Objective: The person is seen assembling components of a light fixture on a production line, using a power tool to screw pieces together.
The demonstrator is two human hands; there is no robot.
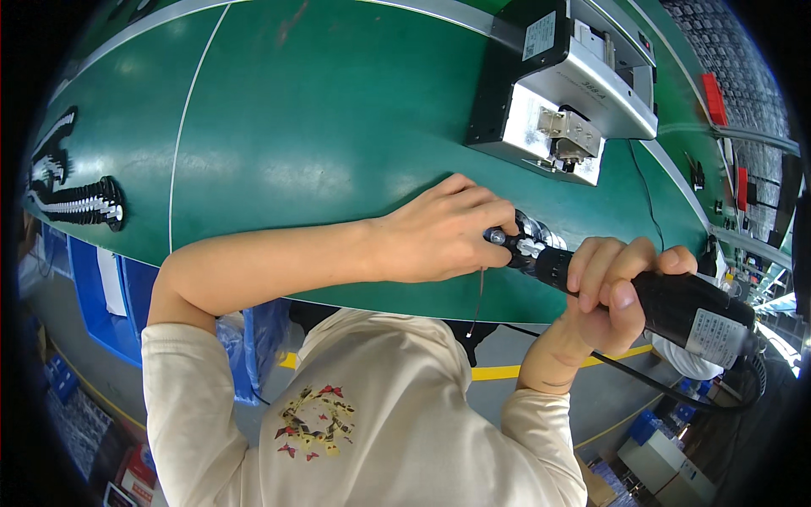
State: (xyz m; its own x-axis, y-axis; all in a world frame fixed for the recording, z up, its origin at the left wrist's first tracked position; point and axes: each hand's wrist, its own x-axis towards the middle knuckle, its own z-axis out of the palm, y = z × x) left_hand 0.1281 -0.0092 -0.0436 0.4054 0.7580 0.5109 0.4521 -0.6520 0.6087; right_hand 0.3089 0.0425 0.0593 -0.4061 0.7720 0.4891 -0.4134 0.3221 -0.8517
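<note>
My right hand (610, 287) is wrapped round a black corded electric screwdriver (688, 311). The tool lies slanted, its nose pointing left toward my other hand. My left hand (456, 230) is closed, its fingers bent against a black and silver part (532, 245) at the nose of the screwdriver. My fingers and the tool hide much of that part, and the exact point where the bit meets it cannot be seen. A thin dark wire or rod (481, 300) hangs below my left fingers, over the near edge of the table.
A green table (321, 110) spreads before me. A black and silver machine (566, 93) stands at the back right. Rows of black and silver parts (80, 203) lie at the far left. A blue bin (106, 296) is below the left edge, and the tool's black cable (667, 390) loops at right.
</note>
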